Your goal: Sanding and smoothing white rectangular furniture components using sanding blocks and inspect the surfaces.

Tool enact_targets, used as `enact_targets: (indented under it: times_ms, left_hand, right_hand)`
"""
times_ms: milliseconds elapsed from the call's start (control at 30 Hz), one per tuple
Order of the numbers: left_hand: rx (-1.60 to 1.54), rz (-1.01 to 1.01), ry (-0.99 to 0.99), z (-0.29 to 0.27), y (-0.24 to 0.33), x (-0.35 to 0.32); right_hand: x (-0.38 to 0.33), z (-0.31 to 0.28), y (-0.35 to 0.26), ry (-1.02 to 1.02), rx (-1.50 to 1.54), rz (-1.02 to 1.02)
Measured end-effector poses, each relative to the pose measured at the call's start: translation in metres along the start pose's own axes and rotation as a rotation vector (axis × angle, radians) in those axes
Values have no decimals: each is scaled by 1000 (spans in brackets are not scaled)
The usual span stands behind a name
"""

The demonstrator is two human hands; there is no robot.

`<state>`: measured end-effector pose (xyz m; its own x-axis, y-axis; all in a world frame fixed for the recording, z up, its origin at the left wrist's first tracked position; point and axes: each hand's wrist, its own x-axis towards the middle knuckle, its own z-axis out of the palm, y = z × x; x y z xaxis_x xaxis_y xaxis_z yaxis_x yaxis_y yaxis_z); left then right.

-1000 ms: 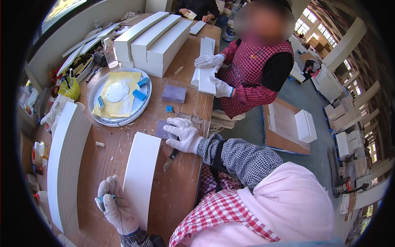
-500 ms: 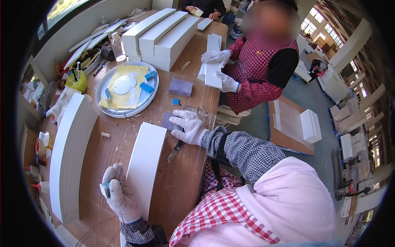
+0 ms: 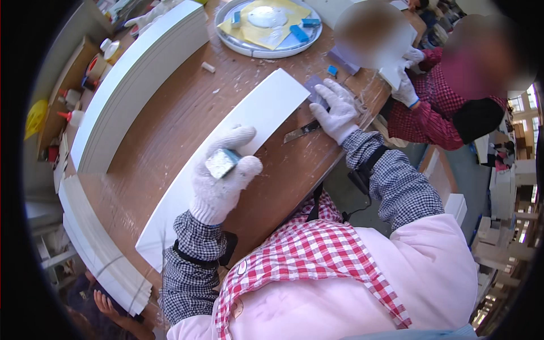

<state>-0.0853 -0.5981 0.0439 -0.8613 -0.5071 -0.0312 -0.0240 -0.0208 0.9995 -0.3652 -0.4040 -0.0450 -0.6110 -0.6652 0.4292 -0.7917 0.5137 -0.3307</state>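
Observation:
My left hand (image 3: 218,187), in a white knit glove, is closed round a small blue block (image 3: 222,162) whose upper face is coated white. It is over a long white board (image 3: 241,133) lying slantwise on the table. At the far end of that board, my gloved right hand (image 3: 338,113) rests with its fingers stretched out. Its fingertips are at a flat purple-grey block (image 3: 315,89), partly covered by them. Just left of my right wrist lies a utility knife (image 3: 301,131), its handle end tucked toward the hand.
A stack of curved white boards (image 3: 144,73) stands on the left. Behind is a round tray (image 3: 226,42) with yellow paper, white powder and blue blocks. A small blue piece (image 3: 332,70) lies beyond my right hand. A gloved co-worker (image 3: 422,122) holds white boards at right.
My view has swung left and downward. My left hand with the blue block has moved from beside the white board to over it. My right hand stays by the purple-grey block.

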Motion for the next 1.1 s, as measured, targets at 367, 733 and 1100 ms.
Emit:
enact_targets:
  times_ms: [367, 733, 1100]
  left_hand:
    - [159, 167, 204, 8, -2, -92]
    - [743, 446, 53, 58, 37, -13]
    - [1341, -255, 349, 7, 11, -51]
  right_hand:
    - [-2, -36, -30, 204, 369, -293]
    - [9, -57, -125, -1409, 1458, 153]
    - [82, -77, -77, -843, 1771, 249]
